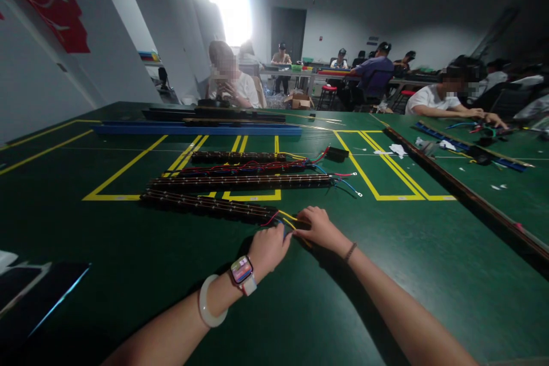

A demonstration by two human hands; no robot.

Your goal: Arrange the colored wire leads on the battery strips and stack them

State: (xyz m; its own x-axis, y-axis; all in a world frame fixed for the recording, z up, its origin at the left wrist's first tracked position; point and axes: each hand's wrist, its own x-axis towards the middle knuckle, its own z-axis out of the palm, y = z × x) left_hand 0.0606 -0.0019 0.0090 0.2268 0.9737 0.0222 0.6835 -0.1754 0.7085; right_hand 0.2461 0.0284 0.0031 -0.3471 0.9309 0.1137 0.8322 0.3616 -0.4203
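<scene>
Nearest me on the green table lies a dark slotted strip [214,206] with thin copper-coloured lines along it. Yellow wires [288,216], with a red one [270,219] beside them, come out of its right end. My left hand [269,249], wearing a watch and a pale bangle, is closed at the wire ends just below the strip's tip. Pinching the yellow wires from the right is my right hand [319,229]. The two thumbs nearly meet, and the fingers partly hide the wires. Behind lie similar strips [240,181] with red and blue wires [347,186].
Long blue channels [197,129] lie across the far side, and a long brown strip [463,189] runs down the right. Yellow tape [343,154] marks the table [171,274]. A dark flat object [43,297] sits at lower left. One person [235,86] sits opposite; another [441,97] handles wires at right.
</scene>
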